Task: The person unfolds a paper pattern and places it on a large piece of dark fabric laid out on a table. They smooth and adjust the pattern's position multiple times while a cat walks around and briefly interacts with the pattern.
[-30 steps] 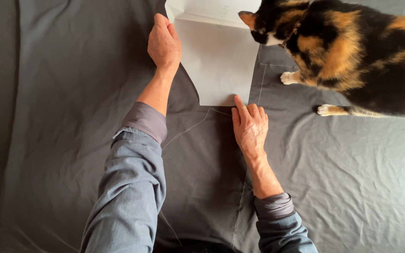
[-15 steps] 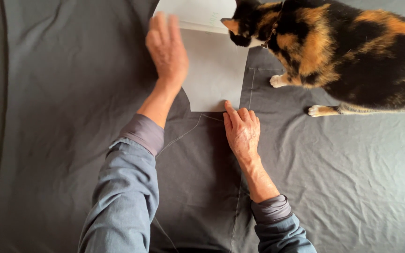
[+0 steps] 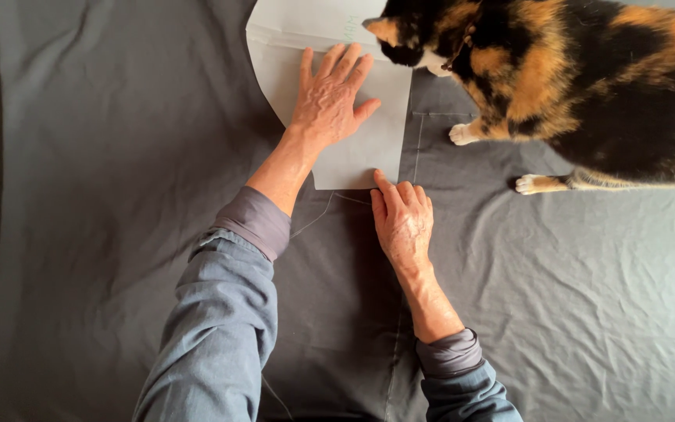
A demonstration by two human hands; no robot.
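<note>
A white paper pattern piece (image 3: 369, 148) lies on dark grey fabric (image 3: 119, 195) spread flat. My left hand (image 3: 330, 101) rests palm down on the paper, fingers spread and pointing away from me. My right hand (image 3: 402, 221) lies flat on the fabric just below the paper's lower edge, its fingertips touching that edge. Neither hand holds anything. A calico cat (image 3: 556, 86) stands on the fabric at the upper right, with its head over the paper's top right corner, close to my left fingertips.
The cat's front paws (image 3: 462, 134) rest on the fabric just right of the paper. Faint chalk lines (image 3: 419, 141) and a seam run across the fabric near my right hand. The cloth is wrinkled at the right and lower right.
My left hand has shifted from the paper's left edge onto its middle and now lies flat. The cat's head has come further over the paper. My right hand has stayed put.
</note>
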